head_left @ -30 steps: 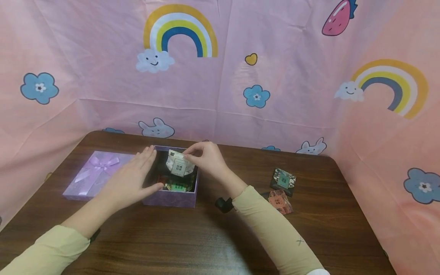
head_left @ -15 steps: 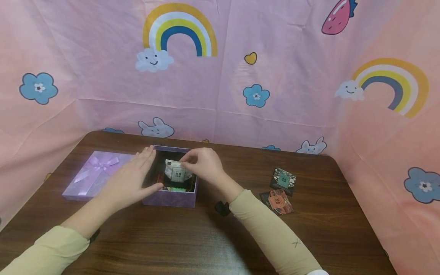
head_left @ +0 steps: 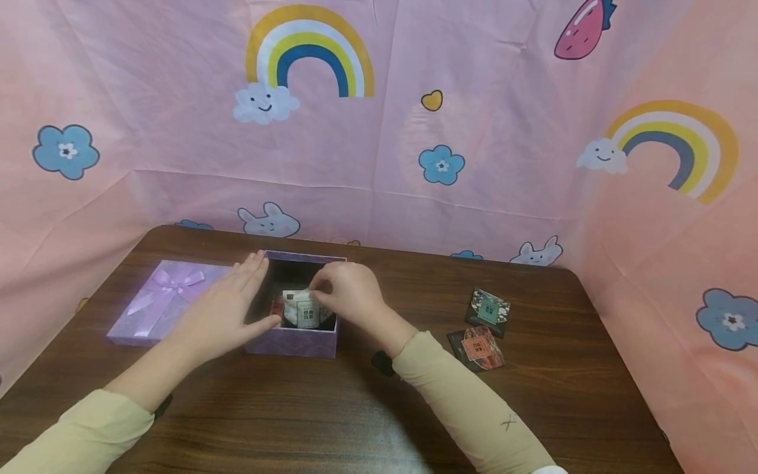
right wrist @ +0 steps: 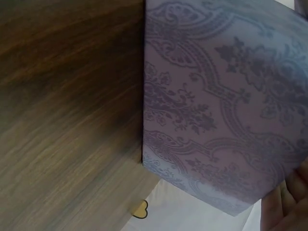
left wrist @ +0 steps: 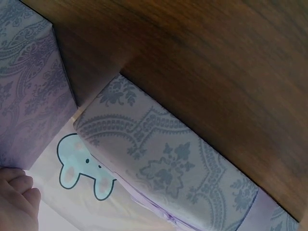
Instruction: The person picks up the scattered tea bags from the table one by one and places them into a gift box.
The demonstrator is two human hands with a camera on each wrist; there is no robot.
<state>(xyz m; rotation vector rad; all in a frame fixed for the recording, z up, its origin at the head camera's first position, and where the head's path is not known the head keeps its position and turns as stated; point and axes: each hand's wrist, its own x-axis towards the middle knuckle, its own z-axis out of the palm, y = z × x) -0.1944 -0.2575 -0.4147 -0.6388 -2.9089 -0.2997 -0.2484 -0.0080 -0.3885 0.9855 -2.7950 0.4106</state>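
A purple patterned gift box (head_left: 296, 343) stands uncovered on the table. Inside it, near the front wall, is a white printed packet (head_left: 306, 311), its top right edge pinched by my right hand (head_left: 352, 289). Against the box's left side rests my left hand (head_left: 227, 313), fingers straight, thumb over the front left corner. A small reddish piece (head_left: 276, 307) shows just beside the packet; the rest of the box floor is dark or hidden. In the right wrist view the box's outer wall (right wrist: 221, 96) fills most of the picture, with part of my hand at its lower right.
Left of the box lies its lid (head_left: 160, 303) with a purple ribbon bow. To the right, a dark packet with a green label (head_left: 488, 311) and one with an orange label (head_left: 477, 347) lie on the wooden table (head_left: 331, 415). A printed cloth (head_left: 385, 131) hangs behind.
My right hand has lowered the white packet deeper into the box, toward its front wall, covering the green-labelled item seen there earlier. The left hand stays in place.
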